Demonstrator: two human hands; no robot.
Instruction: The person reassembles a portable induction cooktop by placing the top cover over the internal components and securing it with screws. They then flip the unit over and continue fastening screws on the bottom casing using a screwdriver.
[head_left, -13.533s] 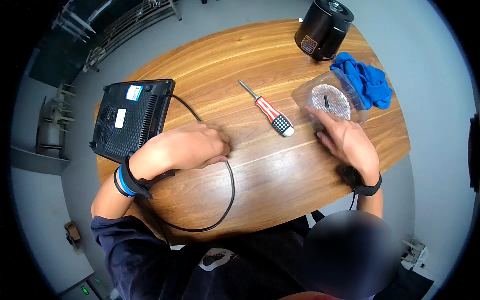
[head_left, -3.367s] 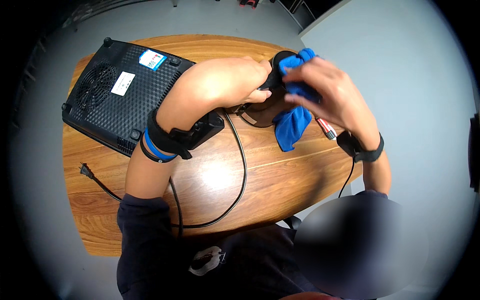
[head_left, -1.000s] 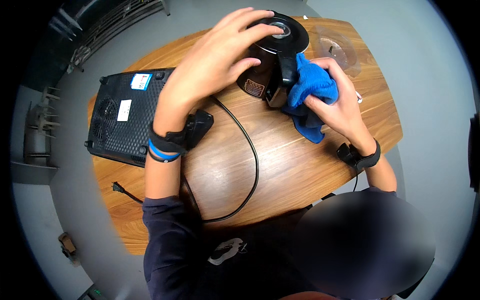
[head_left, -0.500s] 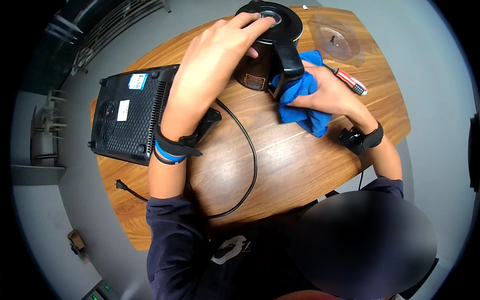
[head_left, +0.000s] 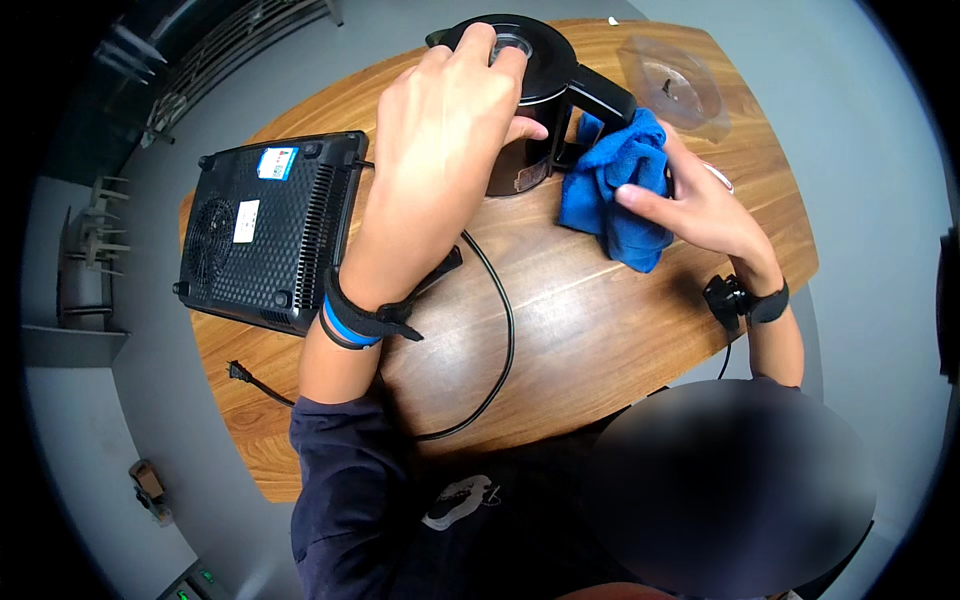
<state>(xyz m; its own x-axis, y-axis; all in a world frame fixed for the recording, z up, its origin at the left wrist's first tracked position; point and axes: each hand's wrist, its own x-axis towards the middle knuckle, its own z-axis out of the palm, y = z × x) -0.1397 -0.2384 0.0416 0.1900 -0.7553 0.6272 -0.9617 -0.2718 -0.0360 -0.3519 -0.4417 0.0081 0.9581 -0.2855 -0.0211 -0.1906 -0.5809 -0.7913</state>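
Note:
A black kettle [head_left: 552,50] stands at the far side of the wooden table, its spout to the left and its handle [head_left: 603,93] pointing right toward me. My left hand [head_left: 445,120] grips it from above, fingers over the lid's round centre and thumb against the side. Bunched in my right hand [head_left: 700,200] is a blue cloth [head_left: 615,185], pressed around the lower part of the handle. The far fingers of that hand are hidden by the cloth.
An upturned black induction cooker [head_left: 270,225] with a vent grille lies left of my left forearm. Its black cord [head_left: 510,330] loops over the table [head_left: 570,330] beside a two-pin plug [head_left: 238,371]. A clear plastic tray [head_left: 690,85] and a mostly hidden screwdriver [head_left: 722,178] lie at right.
The kettle has turned, its handle swinging rightward and its spout coming into sight at left. My right hand has shifted right with the cloth, now covering most of the screwdriver.

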